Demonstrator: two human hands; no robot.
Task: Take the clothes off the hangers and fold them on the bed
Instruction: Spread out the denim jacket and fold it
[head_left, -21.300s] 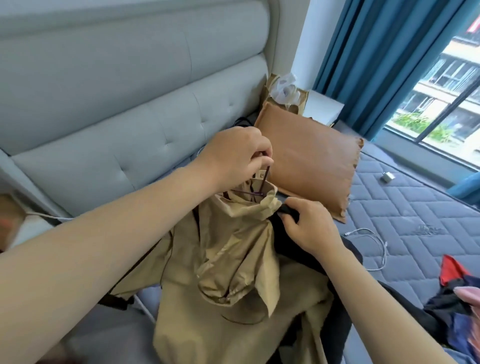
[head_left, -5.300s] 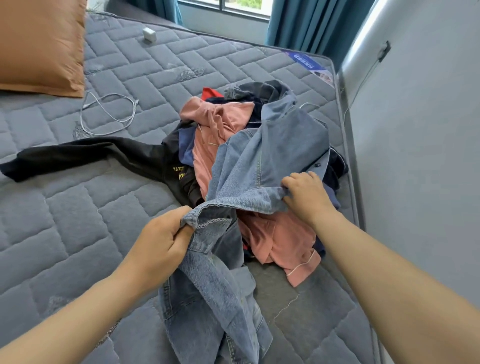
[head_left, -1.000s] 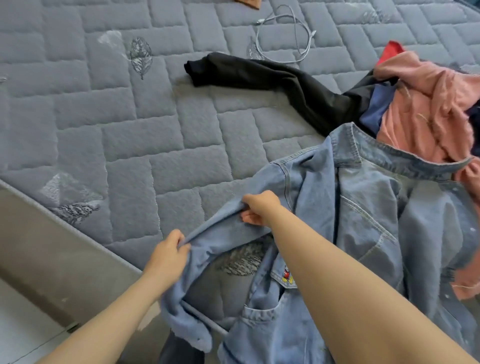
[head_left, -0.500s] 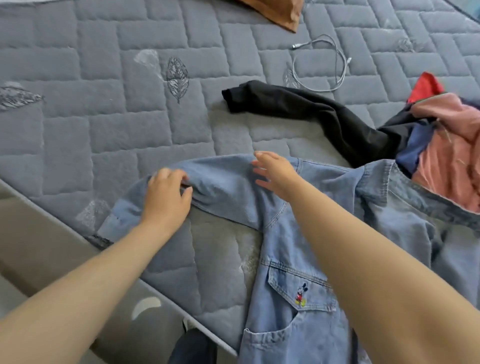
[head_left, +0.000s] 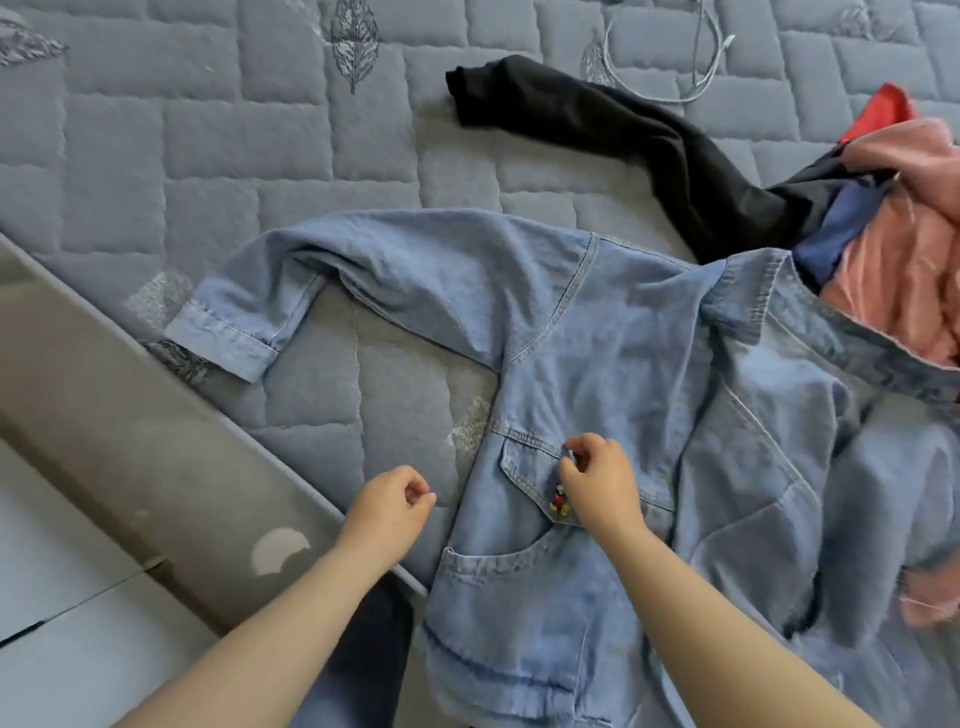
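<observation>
A light blue denim jacket (head_left: 613, 332) lies front up on the grey quilted bed (head_left: 208, 130), its left sleeve spread out toward the bed's edge. My right hand (head_left: 597, 483) sits on the chest pocket flap, fingers curled and pinching the denim by a small cartoon patch. My left hand (head_left: 389, 512) hovers just left of the jacket over the mattress, fingers loosely curled, holding nothing. No hanger shows in the jacket.
A black garment (head_left: 649, 140) stretches across the mattress behind the jacket. A heap of pink, navy and red clothes (head_left: 898, 249) lies at the right. A white cable (head_left: 670, 67) loops at the top. The bed's grey side panel (head_left: 130, 441) and pale floor run along the left.
Both hands have let go of the spread sleeve and drawn back toward me. My right hand now pinches the pocket flap; my left has come off the jacket.
</observation>
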